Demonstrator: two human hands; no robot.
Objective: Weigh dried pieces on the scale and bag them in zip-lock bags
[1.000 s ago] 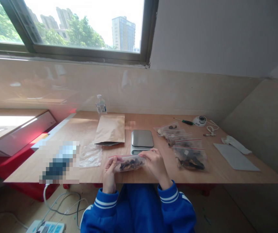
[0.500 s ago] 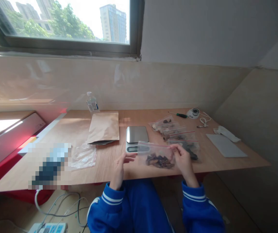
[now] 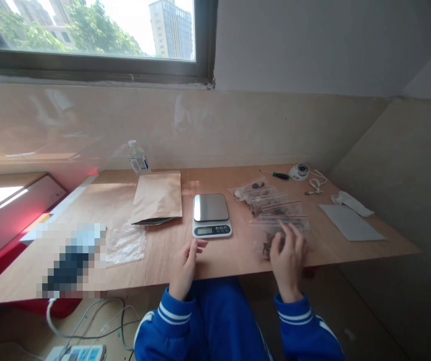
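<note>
The person wears a bright blue jacket whose ribbed cuffs each carry two white stripes. The left hand (image 3: 185,268) and right hand (image 3: 287,260) are bare beyond those cuffs. Trousers of the same blue show between the two sleeves.

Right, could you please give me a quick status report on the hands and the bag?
Right hand flat on zip bag, pressing it on the pile. Left hand open, empty, at table edge. Scale between them, nothing on it.
</note>
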